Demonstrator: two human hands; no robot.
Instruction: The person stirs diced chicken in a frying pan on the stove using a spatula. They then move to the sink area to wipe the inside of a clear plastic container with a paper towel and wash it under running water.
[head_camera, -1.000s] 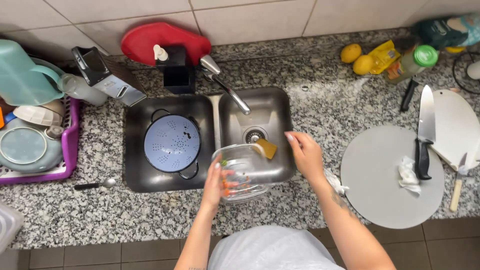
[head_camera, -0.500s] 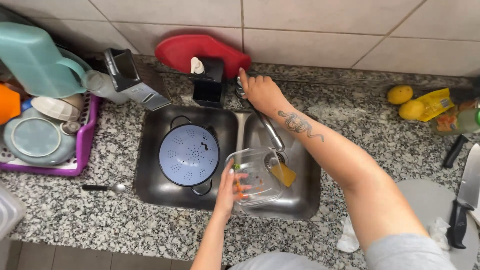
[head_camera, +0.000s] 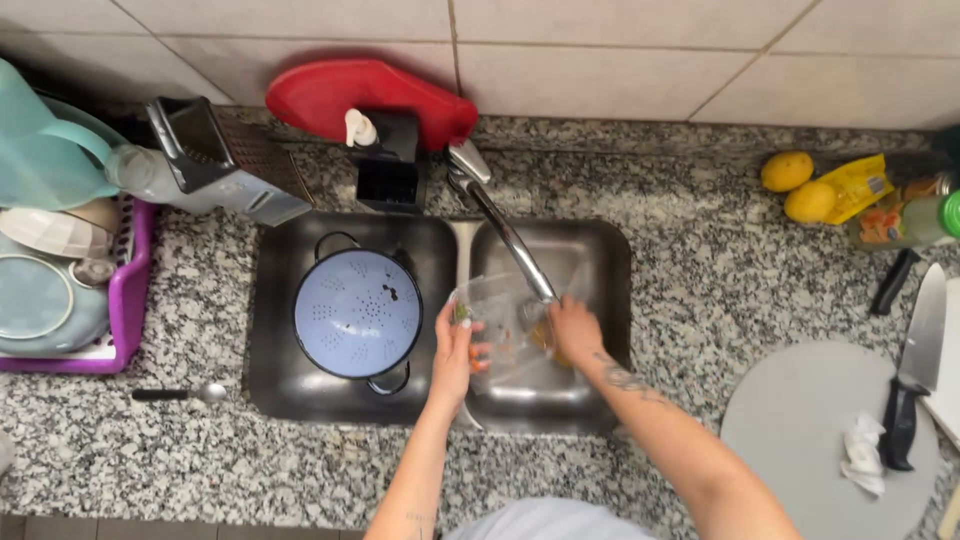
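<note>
My left hand (head_camera: 455, 352) grips the rim of a clear glass bowl (head_camera: 497, 322), tilted over the right basin of the steel sink (head_camera: 590, 250). My right hand (head_camera: 574, 330) is inside the bowl's far side, fingers closed on a yellow sponge (head_camera: 545, 340) that is mostly hidden. The faucet spout (head_camera: 505, 232) reaches out over the bowl. A blue enamel colander (head_camera: 357, 312) sits upside down in the left basin.
A purple dish rack (head_camera: 128, 300) with plates and a teal jug stands left. A grater (head_camera: 225, 165), red cutting board (head_camera: 370, 95) and soap dispenser (head_camera: 385, 150) are behind the sink. Right: lemons (head_camera: 800, 185), knife (head_camera: 915, 370), round grey board (head_camera: 800, 440). A spoon (head_camera: 180, 394) lies in front.
My right hand came back from the faucet handle down to the bowl and took up the sponge. The left hand kept holding the bowl, now under the spout.
</note>
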